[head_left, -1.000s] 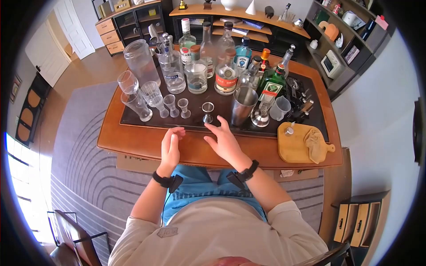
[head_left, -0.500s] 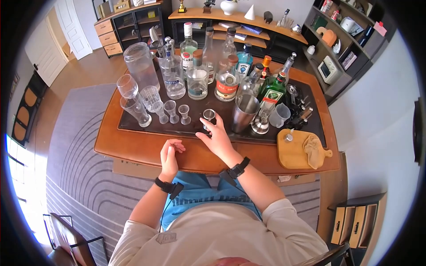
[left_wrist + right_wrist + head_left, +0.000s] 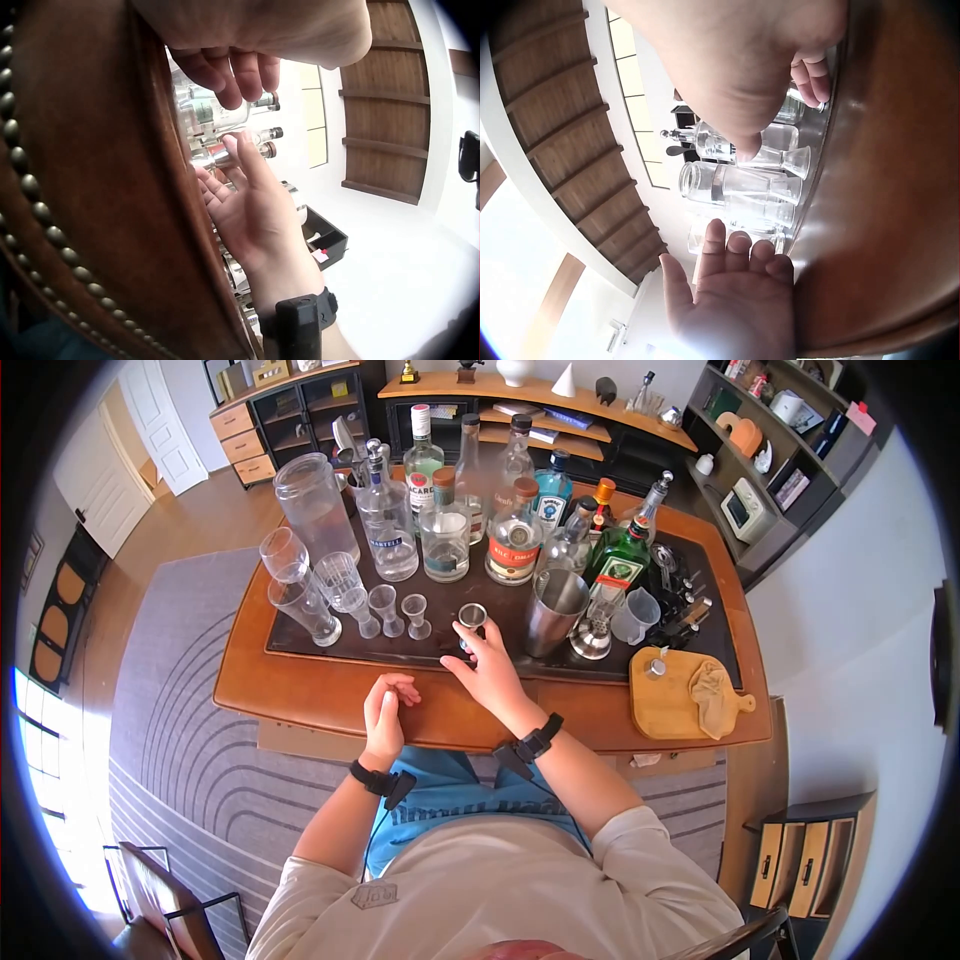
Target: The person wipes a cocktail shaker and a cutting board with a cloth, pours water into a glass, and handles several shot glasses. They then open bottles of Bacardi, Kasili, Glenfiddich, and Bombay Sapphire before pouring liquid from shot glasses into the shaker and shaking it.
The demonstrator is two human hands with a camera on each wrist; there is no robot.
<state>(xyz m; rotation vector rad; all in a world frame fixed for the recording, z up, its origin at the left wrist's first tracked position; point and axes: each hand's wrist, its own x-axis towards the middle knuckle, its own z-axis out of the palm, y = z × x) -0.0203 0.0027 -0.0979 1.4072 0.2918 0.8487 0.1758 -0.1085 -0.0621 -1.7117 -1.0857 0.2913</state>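
A small metal jigger (image 3: 473,614) stands upright on the dark mat near the front of the table. My right hand (image 3: 492,672) holds it between the fingers, which partly cover its lower half, while the thumb sticks out to the side. In the left wrist view the silver jigger (image 3: 216,159) shows between the fingers of the right hand (image 3: 251,217). My left hand (image 3: 384,712) hovers over the table's front edge, loosely curled with nothing in it. The right wrist view shows that left hand (image 3: 735,307) palm up, fingers relaxed.
Left of the jigger stand small measuring glasses (image 3: 416,622), taller glasses and a big jar (image 3: 315,510). Several bottles (image 3: 513,550) line the back. To the right are a metal shaker tin (image 3: 556,615), a plastic cup (image 3: 635,618) and a wooden board (image 3: 665,705) with a cloth (image 3: 712,698).
My right hand has reached forward to the jigger and its fingers have come round it. The left hand has drawn back a little. The last half second shows hardly any motion.
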